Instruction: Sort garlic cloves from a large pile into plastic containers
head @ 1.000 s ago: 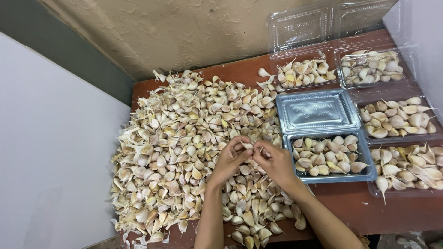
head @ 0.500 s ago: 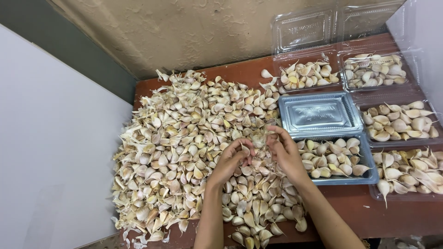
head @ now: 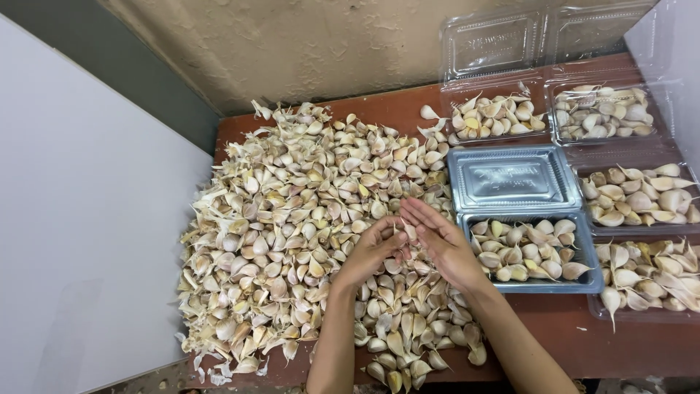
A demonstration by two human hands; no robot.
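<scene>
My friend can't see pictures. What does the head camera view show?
Two hands, left hand and right hand, meet over a big pile of garlic cloves on a brown table. Beside the right hand sits a tray holding cloves, with more clear filled trays behind.

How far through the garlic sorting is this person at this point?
Done: several clear trays at the right hold cloves. In hand: left hand and right hand meet over a clove beside the part-filled tray. Left: the big garlic pile covering the table.
</scene>
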